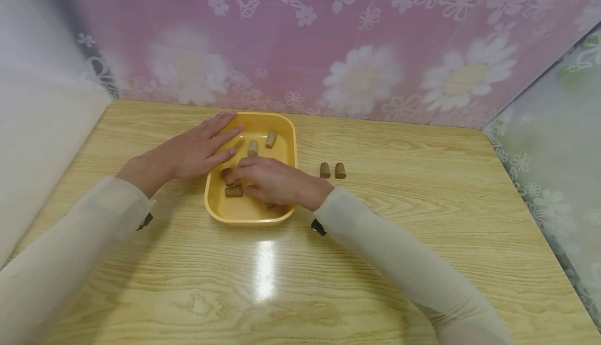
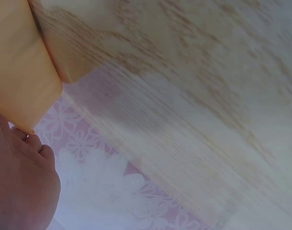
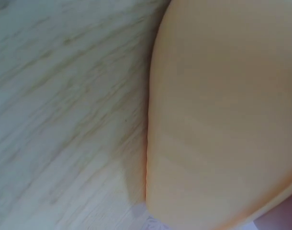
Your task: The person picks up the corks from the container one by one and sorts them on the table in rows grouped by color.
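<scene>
A yellow tray [image 1: 251, 222] holds several corks. My right hand [image 1: 277, 180] reaches in over its right side and pinches a dark brown cork [image 1: 227, 176] by the left wall, the fingers partly covering it. Just below lies another dark cork [image 1: 233, 191] on its side. Toward the back of the tray are two paler corks, one light cork [image 1: 252, 148] and one tan cork [image 1: 271, 139]. My left hand [image 1: 199, 149] rests on the left rim with its fingers spread straight. In the left wrist view, the left hand [image 2: 26, 179] shows beside the tray wall [image 2: 21, 67].
Right of the tray, two brown corks stand side by side on the wooden table [image 1: 399, 219], a left one [image 1: 325, 170] and a right one [image 1: 340, 170]. A pink flowered backdrop [image 1: 300, 37] rises behind the table, with a pale wall [image 1: 51, 58] at left.
</scene>
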{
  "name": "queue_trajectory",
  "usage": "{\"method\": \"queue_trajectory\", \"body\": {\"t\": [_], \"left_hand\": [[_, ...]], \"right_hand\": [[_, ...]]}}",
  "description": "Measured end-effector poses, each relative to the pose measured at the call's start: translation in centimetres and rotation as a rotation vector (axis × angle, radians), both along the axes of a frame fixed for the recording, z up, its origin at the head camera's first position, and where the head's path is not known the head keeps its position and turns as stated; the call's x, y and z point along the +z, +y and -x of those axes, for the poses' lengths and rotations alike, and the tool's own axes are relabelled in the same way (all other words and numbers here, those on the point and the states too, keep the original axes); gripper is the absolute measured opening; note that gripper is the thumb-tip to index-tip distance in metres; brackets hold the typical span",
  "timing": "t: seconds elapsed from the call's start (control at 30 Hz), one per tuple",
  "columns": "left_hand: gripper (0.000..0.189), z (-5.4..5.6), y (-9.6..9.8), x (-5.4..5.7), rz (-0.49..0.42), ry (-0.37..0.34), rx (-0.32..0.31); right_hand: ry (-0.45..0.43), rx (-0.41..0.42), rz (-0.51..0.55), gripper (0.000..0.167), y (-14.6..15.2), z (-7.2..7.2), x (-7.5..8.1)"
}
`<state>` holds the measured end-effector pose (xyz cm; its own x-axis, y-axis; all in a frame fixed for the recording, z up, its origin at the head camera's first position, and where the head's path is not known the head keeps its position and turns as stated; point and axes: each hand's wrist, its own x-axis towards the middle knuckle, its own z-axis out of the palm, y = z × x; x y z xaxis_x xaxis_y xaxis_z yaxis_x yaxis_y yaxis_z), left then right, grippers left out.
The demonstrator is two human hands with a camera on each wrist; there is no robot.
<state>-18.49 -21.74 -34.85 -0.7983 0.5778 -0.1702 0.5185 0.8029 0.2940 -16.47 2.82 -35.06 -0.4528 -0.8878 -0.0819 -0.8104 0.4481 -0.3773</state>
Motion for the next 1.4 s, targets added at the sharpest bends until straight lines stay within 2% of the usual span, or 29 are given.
{"method": "queue_trajectory", "body": {"t": [0.37, 0.5, 0.83, 1.4], "left_hand": [[0.069, 0.16, -0.08, -0.15, -0.005, 0.01, -0.011], [0.07, 0.2, -0.09, -0.16, -0.001, 0.009, -0.01], [0.07, 0.2, -0.08, -0.14, 0.005, 0.008, -0.008], [0.07, 0.37, -0.13, -0.41, 0.009, 0.018, -0.012]], "right_hand": [[-0.025, 0.037, 0.0, 0.032, -0.7, -0.15, -0.42], [-0.029, 0.053, -0.004, 0.035, -0.7, -0.26, -0.46], [0.015, 0.099, -0.015, 0.038, -0.69, -0.37, -0.53], [0.036, 0.076, -0.069, 0.033, -0.74, -0.57, -0.5]]}}
